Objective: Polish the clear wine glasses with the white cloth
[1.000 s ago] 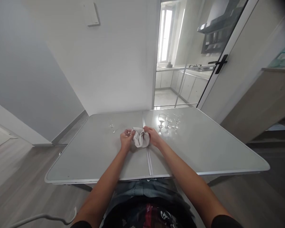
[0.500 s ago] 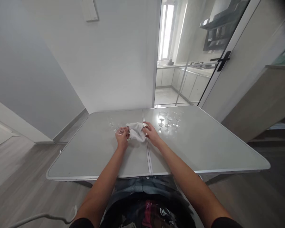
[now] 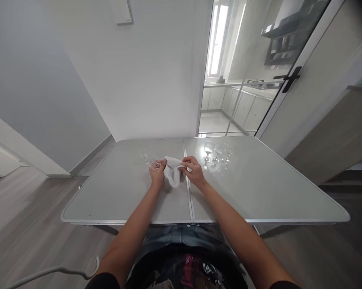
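Observation:
A white cloth (image 3: 173,176) hangs bunched between my two hands, just above the table. My left hand (image 3: 157,174) is closed around a clear stemmed glass (image 3: 155,164), its fingertips against the cloth's left edge. Part of this glass is hidden by the fingers and is hard to make out. On the other side, my right hand (image 3: 195,171) pinches the cloth's upper right edge between thumb and fingers. Just beyond my left hand, another clear glass (image 3: 143,153) stands on the table, faint against its surface.
Right of the cloth, several stemmed glasses stand close together, the nearest one (image 3: 209,151) on the left. All are on a grey folding table (image 3: 253,192) with a metal rim and a centre seam. A wall and a glass door (image 3: 229,96) are behind it.
My right hand's fingers have come together on the cloth, after being more spread. The cloth now droops lower toward me. The view has shifted slightly.

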`<state>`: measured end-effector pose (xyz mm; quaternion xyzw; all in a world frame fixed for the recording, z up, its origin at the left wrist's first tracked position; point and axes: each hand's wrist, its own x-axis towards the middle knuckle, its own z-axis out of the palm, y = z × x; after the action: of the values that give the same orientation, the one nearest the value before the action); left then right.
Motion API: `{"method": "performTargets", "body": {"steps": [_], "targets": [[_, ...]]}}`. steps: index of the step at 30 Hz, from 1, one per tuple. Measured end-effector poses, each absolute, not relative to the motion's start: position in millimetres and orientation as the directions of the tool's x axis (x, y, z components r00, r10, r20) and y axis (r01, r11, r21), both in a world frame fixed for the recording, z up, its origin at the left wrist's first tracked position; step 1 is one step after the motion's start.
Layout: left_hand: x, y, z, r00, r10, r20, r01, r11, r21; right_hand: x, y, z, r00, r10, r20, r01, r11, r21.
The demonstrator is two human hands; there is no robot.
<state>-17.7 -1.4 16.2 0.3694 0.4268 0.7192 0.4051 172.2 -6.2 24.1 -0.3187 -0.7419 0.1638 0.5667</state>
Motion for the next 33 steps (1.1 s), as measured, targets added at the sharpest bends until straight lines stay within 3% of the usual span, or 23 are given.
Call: {"method": "performTargets", "body": {"steps": [3, 6, 11, 13, 18, 24, 29, 31, 33], "targets": [[-19, -3, 16, -0.401, 0.898, 0.181, -0.182, -0.272, 0.945, 173, -7, 29, 0.082, 0.783, 0.616, 0.159, 0.600, -0.784], [-16, -7, 16, -0.303, 0.933, 0.192, -0.097, -0.231, 0.968, 174, -5, 29, 0.181, 0.882, 0.435, 0.099, 0.424, -0.900], [-8, -18, 18, 0.101, 0.978, 0.185, 0.053, -0.190, 0.980, 172, 0, 22, 0.217, 0.924, 0.315, 0.126, 0.293, -0.948], [-5, -19, 17, 0.173, 0.972, 0.156, 0.109, -0.177, 0.978, 172, 1, 20, 0.234, 0.923, 0.305, 0.135, 0.280, -0.950], [-6, -15, 12, 0.103, 0.962, 0.254, 0.210, -0.270, 0.940, 177, 5, 22, 0.224, 0.939, 0.262, 0.126, 0.239, -0.963], [-21, -5, 17, -0.269, 0.882, 0.388, 0.232, -0.331, 0.915, 182, 2, 27, -0.222, 0.963, 0.151, 0.079, 0.172, -0.982], [-34, -3, 22, -0.316, 0.832, 0.456, 0.457, -0.288, 0.842, 188, -1, 22, -0.504, 0.851, -0.148, 0.013, -0.164, -0.986], [-36, -2, 20, -0.294, 0.830, 0.474, 0.501, -0.289, 0.816, 189, 3, 18, -0.470, 0.867, -0.169, -0.095, -0.240, -0.966], [-37, -1, 16, -0.261, 0.843, 0.471, 0.517, -0.290, 0.805, 191, 8, 14, -0.285, 0.949, -0.132, -0.219, -0.199, -0.955]]}}
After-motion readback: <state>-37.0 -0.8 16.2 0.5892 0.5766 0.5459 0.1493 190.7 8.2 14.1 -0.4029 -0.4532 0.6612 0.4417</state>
